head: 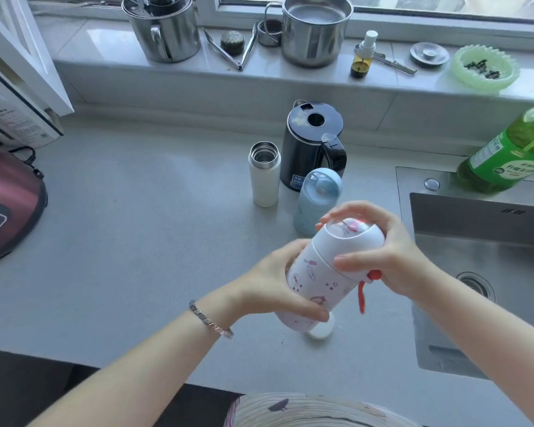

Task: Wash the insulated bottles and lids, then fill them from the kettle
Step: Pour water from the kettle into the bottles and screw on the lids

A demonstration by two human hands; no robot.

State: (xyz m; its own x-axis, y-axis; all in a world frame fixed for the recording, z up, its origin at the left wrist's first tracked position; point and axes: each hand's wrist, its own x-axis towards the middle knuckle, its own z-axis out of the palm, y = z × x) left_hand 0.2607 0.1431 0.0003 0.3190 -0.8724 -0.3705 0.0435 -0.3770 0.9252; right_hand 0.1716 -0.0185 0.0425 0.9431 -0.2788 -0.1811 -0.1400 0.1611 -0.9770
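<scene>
Gripping body of white patterned bottle [318, 278] w/ left hand [275, 285], holding it tilted over counter [136, 241] beside sink [475, 217], curling right hand [392, 251] round its lid [346, 241] (red strap [362, 295] dangling), w/ lidded blue bottle [316, 195], open white bottle [264, 177] & dark kettle [309, 149] standing upright close behind.

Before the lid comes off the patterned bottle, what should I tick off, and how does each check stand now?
1. The left hand grips the body of the patterned bottle: ok.
2. The right hand curls round its lid: ok.
3. It is held over the sink: not ok, it is above the counter.
4. The white bottle is open: ok.
5. The blue bottle is uncapped: not ok, lid on.
6. The kettle holds water: cannot tell.
</scene>
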